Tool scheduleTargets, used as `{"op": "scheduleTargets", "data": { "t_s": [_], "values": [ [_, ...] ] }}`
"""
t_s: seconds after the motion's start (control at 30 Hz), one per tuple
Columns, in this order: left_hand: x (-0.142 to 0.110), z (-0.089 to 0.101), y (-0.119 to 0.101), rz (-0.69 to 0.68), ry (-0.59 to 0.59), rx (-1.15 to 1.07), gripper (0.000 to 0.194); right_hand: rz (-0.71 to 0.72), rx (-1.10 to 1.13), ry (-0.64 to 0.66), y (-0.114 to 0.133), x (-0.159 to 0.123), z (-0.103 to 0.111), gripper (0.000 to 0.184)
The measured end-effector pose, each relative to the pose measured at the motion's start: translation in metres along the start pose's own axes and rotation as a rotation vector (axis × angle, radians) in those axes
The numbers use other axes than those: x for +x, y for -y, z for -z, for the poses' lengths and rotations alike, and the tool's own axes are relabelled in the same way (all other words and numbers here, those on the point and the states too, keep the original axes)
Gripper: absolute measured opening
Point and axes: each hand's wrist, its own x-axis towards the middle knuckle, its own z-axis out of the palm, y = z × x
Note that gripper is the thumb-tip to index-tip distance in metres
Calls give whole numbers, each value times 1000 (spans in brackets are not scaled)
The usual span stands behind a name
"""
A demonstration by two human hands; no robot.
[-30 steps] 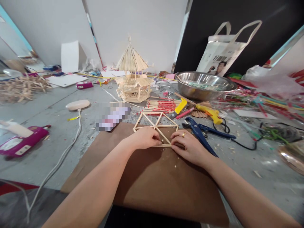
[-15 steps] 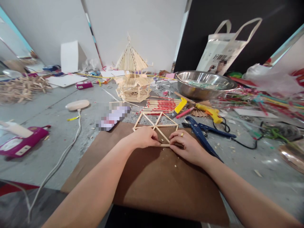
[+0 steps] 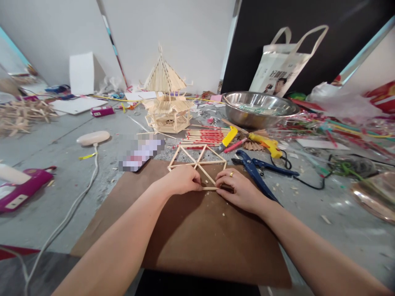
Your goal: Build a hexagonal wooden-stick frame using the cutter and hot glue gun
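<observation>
The left hand [image 3: 183, 180] has thumb and fingers pinched on the left part of a short stick [image 3: 209, 188], and the right hand [image 3: 242, 190] is closed on its right end. This stick lies at the near side of a spoked wooden frame [image 3: 206, 174], which rests on a brown board [image 3: 216, 238] and reaches past its far edge. Blue cutters [image 3: 253, 172] lie just beside the right hand; a stick-built pavilion [image 3: 168, 111] stands beyond the frame
</observation>
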Motion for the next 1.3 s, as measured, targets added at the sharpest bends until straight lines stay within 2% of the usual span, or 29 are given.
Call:
{"op": "scheduleTargets", "data": {
  "t_s": [0.27, 0.8, 0.97, 1.1, 1.3],
  "values": [
    [0, 0, -1, -4, -7, 16, 19, -31, 11, 21, -5, -3, 3, 7],
    [0, -1, 0, -33, -9, 21, 18, 6, -55, 9, -3, -2, 3, 5],
    [0, 4, 0, 2, 34, -31, 27, 15, -56, 5, -4, -1, 3, 6],
    [1, 5, 2, 18, 17, -72, 36, 15, -58, 3, -5, -2, 3, 7],
    [2, 4, 4, 34, 15, -75, 36, 22, -51, 7, -6, -2, 3, 7]
  ]
}}
